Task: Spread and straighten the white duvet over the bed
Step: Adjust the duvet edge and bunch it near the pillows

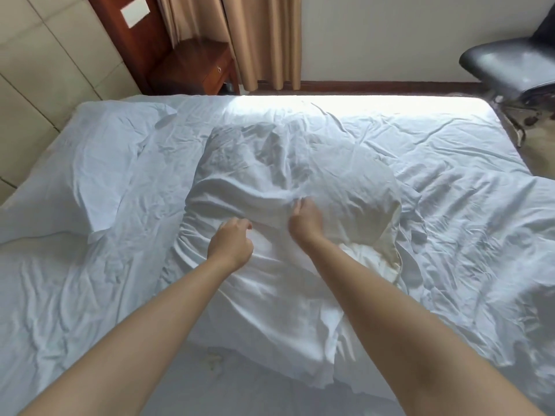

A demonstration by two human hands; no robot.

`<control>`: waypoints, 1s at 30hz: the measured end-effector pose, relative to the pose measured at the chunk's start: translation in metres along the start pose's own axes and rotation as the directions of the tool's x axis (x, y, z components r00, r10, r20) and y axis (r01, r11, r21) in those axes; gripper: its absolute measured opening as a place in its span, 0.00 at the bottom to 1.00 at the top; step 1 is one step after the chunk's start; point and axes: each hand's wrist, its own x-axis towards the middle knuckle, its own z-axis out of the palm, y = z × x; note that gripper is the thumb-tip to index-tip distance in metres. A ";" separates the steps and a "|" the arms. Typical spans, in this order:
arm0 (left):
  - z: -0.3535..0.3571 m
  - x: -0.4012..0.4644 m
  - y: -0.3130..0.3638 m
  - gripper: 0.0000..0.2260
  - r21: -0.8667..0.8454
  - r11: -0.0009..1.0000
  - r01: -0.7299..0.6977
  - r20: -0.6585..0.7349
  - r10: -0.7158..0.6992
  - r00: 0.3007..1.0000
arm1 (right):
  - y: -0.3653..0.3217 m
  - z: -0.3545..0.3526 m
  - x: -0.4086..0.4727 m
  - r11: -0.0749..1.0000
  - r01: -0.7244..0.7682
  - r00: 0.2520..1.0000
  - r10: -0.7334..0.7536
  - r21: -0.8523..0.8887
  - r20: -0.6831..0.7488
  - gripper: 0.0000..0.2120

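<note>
The white duvet (288, 175) lies bunched in a rumpled mound at the middle of the bed (450, 151), with a cream inner filling showing at its right fold. My left hand (231, 241) reaches onto the near side of the mound with its fingers curled at the fabric; whether it holds the cloth is not plain. My right hand (304, 220) pinches a ridge of the duvet cover just right of it. Both forearms stretch forward from the bottom of the view.
A white pillow (99, 163) lies at the left by the padded headboard (39, 73). A wooden nightstand (192, 67) and tan curtains (258, 37) stand behind the bed. A black chair (510, 64) sits at the far right corner.
</note>
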 end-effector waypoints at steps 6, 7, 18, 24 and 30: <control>0.016 0.018 0.002 0.26 0.140 0.989 -0.049 0.254 0.012 0.967 | 0.047 -0.070 0.033 0.947 -0.293 0.946 0.267 -0.132 -0.186 0.15; 0.020 0.017 0.003 0.26 0.154 0.986 -0.070 0.308 0.019 0.951 | 0.070 -0.070 0.030 0.883 -0.393 0.920 0.372 -0.258 -0.127 0.17; -0.005 0.040 0.028 0.24 0.141 0.983 -0.120 0.219 0.087 0.972 | 0.030 -0.051 0.038 0.979 -0.059 0.989 0.031 -0.196 -0.145 0.24; -0.016 0.088 0.031 0.20 0.090 0.981 -0.174 0.118 0.163 0.980 | 0.009 -0.037 0.092 0.990 -0.126 0.992 0.126 -0.068 -0.007 0.29; -0.019 0.136 0.034 0.28 0.116 0.976 -0.185 0.029 0.183 0.983 | -0.023 -0.006 0.161 0.973 -0.229 0.953 0.223 0.002 0.205 0.30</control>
